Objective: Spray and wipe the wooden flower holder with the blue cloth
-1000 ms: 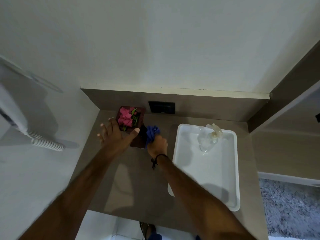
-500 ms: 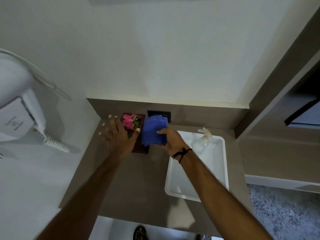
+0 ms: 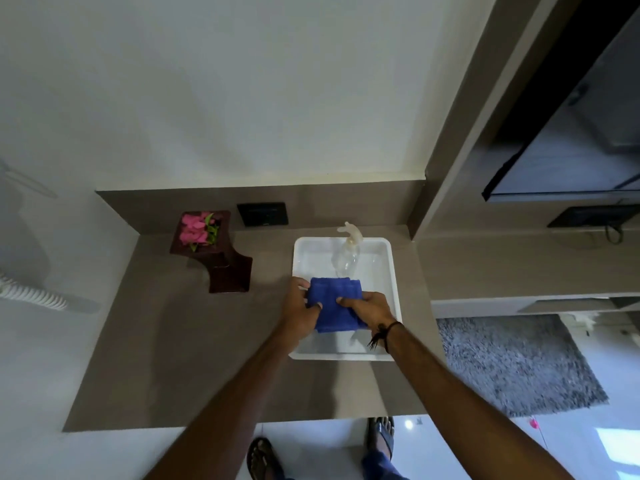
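Observation:
The dark wooden flower holder point(image 3: 227, 268) with pink flowers point(image 3: 196, 230) stands at the back left of the brown counter, untouched. Both hands hold the folded blue cloth point(image 3: 334, 303) over the white tray. My left hand point(image 3: 300, 311) grips its left edge and my right hand point(image 3: 370, 313), with a black wristband, grips its right side. A clear spray bottle point(image 3: 346, 258) with a white trigger stands in the tray just behind the cloth.
The white tray point(image 3: 393, 271) sits on the brown counter point(image 3: 173, 358) against the back wall, with a black socket plate point(image 3: 262, 214) behind. A coiled white cord point(image 3: 31, 296) hangs at left. A grey rug point(image 3: 512, 365) and my sandalled feet point(image 3: 263, 459) are below.
Both hands left the flower holder and moved right. The cloth went from beside the holder to over the tray, and my left hand has taken hold of it too.

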Demonstrator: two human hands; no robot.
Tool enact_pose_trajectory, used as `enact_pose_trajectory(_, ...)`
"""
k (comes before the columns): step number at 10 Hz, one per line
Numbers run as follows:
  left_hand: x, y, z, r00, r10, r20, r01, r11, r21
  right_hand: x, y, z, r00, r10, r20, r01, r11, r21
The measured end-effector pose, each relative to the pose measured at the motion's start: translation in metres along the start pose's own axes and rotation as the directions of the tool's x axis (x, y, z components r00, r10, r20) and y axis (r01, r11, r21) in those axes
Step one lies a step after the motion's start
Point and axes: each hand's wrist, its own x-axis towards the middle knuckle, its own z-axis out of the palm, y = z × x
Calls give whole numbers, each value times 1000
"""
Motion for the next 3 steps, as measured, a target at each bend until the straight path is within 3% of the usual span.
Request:
enact_pose_trajectory(2, 5, -12, 26, 996, -77, 36, 67, 973, 220, 12, 21, 1, 994, -40, -100, 3, 939, -343)
enact_pose_trajectory(3, 11, -9, 21, 995, -55, 88, 27, 955, 295, 13, 18, -8, 968, -151, -203, 77, 940, -332)
